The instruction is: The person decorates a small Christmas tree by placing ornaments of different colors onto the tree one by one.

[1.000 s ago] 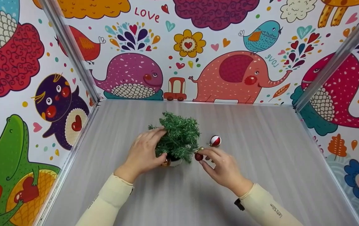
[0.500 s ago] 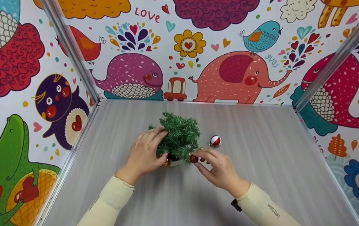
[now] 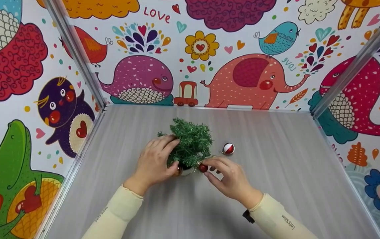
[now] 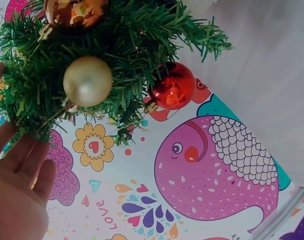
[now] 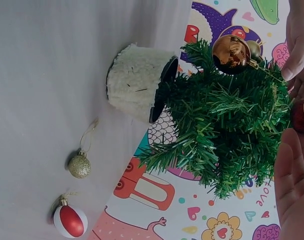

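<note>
A small artificial Christmas tree (image 3: 191, 141) stands in a white fuzzy pot (image 5: 134, 82). My left hand (image 3: 155, 159) holds its left side, fingers among the branches and thumb by a copper bauble (image 5: 231, 54). My right hand (image 3: 233, 176) pinches a dark red bauble (image 3: 203, 167) between thumb and fingertips, close against the lower right branches. In the left wrist view, a pale gold bauble (image 4: 88, 81) and a shiny red bauble (image 4: 174, 86) hang among the needles. Whether the dark red bauble's loop touches a branch is too small to tell.
A red-and-white bauble (image 3: 228, 148) lies on the grey wood-look table (image 3: 276, 139), right of the tree. Near it, a gold glitter bauble (image 5: 80, 166) with a loop shows in the right wrist view. Cartoon-printed panels (image 3: 196, 76) with metal edge strips enclose the table.
My right hand has moved slightly left, bringing the dark red bauble closer to the tree and its pot. My left hand stays at the tree's left side.
</note>
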`<state>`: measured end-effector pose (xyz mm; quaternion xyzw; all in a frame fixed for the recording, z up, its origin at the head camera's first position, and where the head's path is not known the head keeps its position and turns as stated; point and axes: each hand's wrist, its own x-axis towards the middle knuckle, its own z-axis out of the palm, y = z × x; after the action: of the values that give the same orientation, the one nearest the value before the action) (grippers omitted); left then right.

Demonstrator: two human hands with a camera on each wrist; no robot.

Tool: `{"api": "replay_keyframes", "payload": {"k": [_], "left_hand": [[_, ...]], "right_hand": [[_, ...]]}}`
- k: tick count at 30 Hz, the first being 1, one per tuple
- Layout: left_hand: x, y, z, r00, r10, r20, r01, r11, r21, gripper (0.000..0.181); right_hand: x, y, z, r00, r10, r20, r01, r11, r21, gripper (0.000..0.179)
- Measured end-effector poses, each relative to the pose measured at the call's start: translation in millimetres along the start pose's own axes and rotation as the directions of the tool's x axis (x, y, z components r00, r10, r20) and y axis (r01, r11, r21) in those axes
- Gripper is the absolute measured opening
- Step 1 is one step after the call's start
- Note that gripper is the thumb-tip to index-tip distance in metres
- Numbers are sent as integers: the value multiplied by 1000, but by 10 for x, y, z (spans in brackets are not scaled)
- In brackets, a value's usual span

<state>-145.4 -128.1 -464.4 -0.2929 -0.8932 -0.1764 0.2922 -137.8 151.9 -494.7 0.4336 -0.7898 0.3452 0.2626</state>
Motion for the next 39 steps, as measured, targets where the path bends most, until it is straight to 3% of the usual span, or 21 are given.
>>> {"api": "replay_keyframes", "payload": {"k": [6,12,18,27,32,39], "left_hand": [[0,31,31,998,47,-39,-47,999,7,58],[27,90,76,987,130,-93,-130,991,6,46],[34,140,116,978,172,-120,-172,985,10,38],[21,210,154,977,191,-90,-197,979,-60,27],[16,222,194,973,211,-98,-214,977,-11,29],[28,240,201,962,224,-159,-219,975,43,9]], "right_hand": [[17,-7,20,1000,-8,-6,8,1000,25,37],[26,-23,31,1000,-8,-16,9,998,65,38],[43,-46,48,998,-43,-46,49,989,142,41],[51,-72,89,996,-47,-69,60,978,200,43],[115,-172,53,995,-26,-100,47,975,219,44],[208,-340,-37,994,1,-112,28,968,249,43]]}}
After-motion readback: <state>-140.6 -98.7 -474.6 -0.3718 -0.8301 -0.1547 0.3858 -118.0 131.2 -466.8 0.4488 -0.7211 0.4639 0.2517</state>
